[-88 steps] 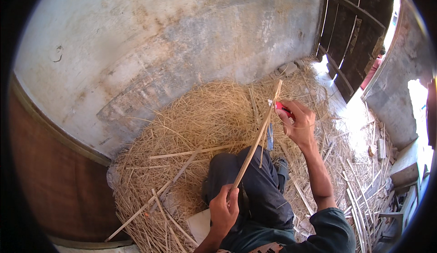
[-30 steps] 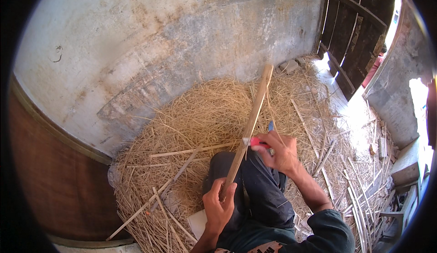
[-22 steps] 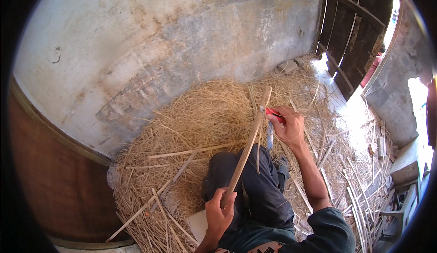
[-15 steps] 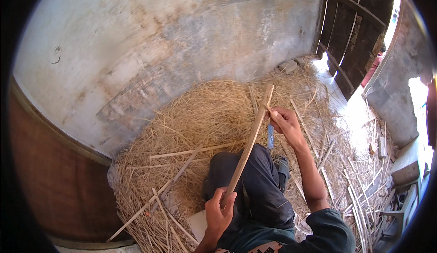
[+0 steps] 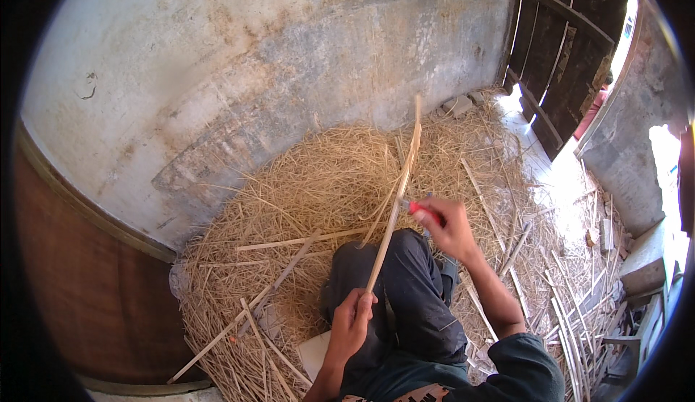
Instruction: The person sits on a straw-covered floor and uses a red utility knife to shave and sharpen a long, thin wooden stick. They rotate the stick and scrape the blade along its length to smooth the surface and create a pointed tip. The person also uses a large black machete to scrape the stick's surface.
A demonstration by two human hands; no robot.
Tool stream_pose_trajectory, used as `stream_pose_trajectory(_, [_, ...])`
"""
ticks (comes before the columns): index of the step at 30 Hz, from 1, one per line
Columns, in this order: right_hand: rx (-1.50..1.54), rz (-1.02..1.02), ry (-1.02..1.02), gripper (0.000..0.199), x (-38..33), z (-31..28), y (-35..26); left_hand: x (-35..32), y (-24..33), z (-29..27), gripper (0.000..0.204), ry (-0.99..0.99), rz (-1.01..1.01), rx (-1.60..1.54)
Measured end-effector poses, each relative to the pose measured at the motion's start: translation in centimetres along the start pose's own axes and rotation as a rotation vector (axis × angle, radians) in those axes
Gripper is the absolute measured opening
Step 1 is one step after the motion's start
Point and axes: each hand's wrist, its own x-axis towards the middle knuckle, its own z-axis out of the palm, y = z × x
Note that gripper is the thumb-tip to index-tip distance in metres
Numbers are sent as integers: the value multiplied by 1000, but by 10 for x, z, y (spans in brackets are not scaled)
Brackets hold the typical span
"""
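Note:
My left hand point(image 5: 352, 324) grips the lower end of a long pale bamboo strip point(image 5: 397, 203) that slants up and away over my dark-trousered knee point(image 5: 394, 272). My right hand point(image 5: 449, 227) is closed on a knife with a red handle point(image 5: 423, 211), held against the strip about halfway along it. The blade is mostly hidden behind the strip and my fingers. A thin sliver curls off the strip near its upper part.
A heap of straw-like shavings point(image 5: 311, 206) covers the ground before me, with loose split strips point(image 5: 279, 241) lying in it. A plastered wall point(image 5: 253, 62) rises behind. A dark wooden door point(image 5: 572, 33) stands at the right, more cut strips point(image 5: 572, 329) beside it.
My right hand with the knife has slid back down the strip toward me from near its upper end. The strip's tip now points higher. My left hand stays at the lower end.

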Motion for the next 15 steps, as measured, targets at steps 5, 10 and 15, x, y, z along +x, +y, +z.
stream_pose_trajectory(5, [-233,-341,-53,27,-30,24,-36,7,6,5,28,38,63,6])
stream_pose_trajectory(10, [-385,-381,-50,27,-42,34,-45,3,27,14,28,163,139,217])
stream_pose_trajectory(15, [-276,-327,54,22,-31,30,-40,-2,34,14,31,217,221,449])
